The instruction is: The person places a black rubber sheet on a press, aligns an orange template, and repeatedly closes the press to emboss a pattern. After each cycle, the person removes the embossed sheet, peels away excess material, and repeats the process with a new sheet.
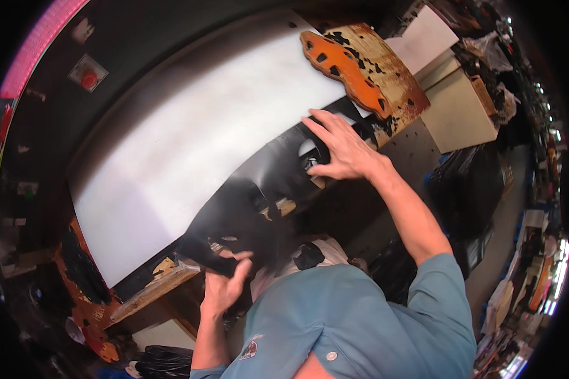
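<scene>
A thin black sheet (pixel 237 199) with cut-out holes lies over the near edge of a white board (pixel 189 132), part of it hanging down toward me. My left hand (pixel 224 287) pinches its near left end between thumb and fingers. At its far right end is my right hand (pixel 344 148), fingers and thumb spread wide against the sheet beside a hole. The sheet's lower part is smeared by motion. Just beyond my right hand, an orange cutting die (pixel 346 72) with a wavy outline and several openings rests across the board's right end.
Black scraps litter a worn wooden board (pixel 392 82) under the die. Behind the white board stands a dark machine body with a red push button (pixel 89 79). Pale boxes (pixel 458 110) and black plastic bags (pixel 464 183) stand to the right. A wooden edge (pixel 155 294) runs along the front left.
</scene>
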Tool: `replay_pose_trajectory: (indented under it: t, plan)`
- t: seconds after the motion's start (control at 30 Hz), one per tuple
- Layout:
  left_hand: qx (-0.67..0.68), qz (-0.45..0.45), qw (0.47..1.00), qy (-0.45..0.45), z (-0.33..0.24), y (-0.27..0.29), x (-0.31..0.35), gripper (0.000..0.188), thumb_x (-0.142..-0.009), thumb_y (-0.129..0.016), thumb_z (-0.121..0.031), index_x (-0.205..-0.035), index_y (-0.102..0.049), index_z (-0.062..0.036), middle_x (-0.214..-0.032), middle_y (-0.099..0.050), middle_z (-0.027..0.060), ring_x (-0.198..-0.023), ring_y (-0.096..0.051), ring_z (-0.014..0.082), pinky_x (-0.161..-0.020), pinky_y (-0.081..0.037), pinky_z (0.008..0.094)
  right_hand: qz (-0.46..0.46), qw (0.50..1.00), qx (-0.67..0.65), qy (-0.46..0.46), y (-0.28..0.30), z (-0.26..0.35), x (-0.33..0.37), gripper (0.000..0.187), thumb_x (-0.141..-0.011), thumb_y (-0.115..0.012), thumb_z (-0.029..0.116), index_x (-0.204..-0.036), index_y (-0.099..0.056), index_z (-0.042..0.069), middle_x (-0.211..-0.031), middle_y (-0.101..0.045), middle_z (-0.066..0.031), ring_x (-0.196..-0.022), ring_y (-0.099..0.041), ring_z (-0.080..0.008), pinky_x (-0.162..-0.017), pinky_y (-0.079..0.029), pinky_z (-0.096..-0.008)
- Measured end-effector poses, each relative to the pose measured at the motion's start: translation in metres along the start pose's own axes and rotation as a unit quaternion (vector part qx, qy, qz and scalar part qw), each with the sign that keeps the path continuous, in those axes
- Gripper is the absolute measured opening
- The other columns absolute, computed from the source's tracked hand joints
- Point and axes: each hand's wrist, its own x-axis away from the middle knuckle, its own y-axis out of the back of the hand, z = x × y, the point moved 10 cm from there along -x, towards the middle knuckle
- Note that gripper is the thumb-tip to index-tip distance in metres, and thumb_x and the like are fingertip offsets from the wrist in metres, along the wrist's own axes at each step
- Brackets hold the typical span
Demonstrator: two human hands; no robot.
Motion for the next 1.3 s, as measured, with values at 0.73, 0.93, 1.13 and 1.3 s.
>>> replay_pose_trajectory:
  t: [0.73,0.93,1.13,1.3]
  plan:
    - [-0.248,0.233,0.936,-0.095,-0.086,-0.157,0.045,0.015,-0.094,-0.080,-0.015,-0.094,-0.077,-0.0005,-0.080,-0.072,0.0204,-0.074,-0.069,0.0420,-0.069,-0.054,0.0467,0.083,0.944,-0.181,-0.263,-0.062,-0.025,0.393,0.055,-0.080,-0.089,0.041,-0.105,-0.071,-0.005,-0.089,-0.075,-0.0194,-0.086,-0.073,-0.0421,-0.077,-0.061,-0.0480]
    - [-0.285,0.284,0.899,-0.174,-0.131,-0.234,0.022,0.015,-0.096,-0.078,-0.016,-0.097,-0.079,-0.0008,-0.085,-0.076,0.0203,-0.078,-0.073,0.0425,-0.069,-0.055,0.0446,0.050,0.835,-0.325,-0.440,-0.066,-0.018,0.544,0.054,-0.086,-0.087,0.041,-0.089,-0.066,-0.009,-0.082,-0.067,-0.0269,-0.077,-0.067,-0.0453,-0.070,-0.054,-0.0479]
    - [-0.289,0.356,0.870,-0.182,-0.152,-0.314,-0.020,0.019,-0.101,-0.076,-0.020,-0.105,-0.081,-0.0027,-0.093,-0.080,0.0179,-0.089,-0.079,0.0363,-0.075,-0.059,0.0388,-0.103,0.788,-0.239,-0.558,-0.024,0.008,0.634,0.041,-0.105,-0.069,0.036,-0.091,-0.069,-0.002,-0.083,-0.066,-0.0205,-0.077,-0.064,-0.0440,-0.068,-0.051,-0.0482]
    - [-0.223,0.419,0.861,-0.184,-0.183,-0.391,-0.051,0.025,-0.109,-0.068,-0.019,-0.106,-0.082,0.0011,-0.095,-0.083,0.0115,-0.086,-0.077,0.0153,-0.081,-0.058,0.0306,-0.189,0.723,-0.190,-0.637,0.023,0.057,0.684,0.039,-0.104,-0.069,0.033,-0.088,-0.068,-0.003,-0.085,-0.067,-0.0186,-0.079,-0.066,-0.0416,-0.070,-0.053,-0.0489]
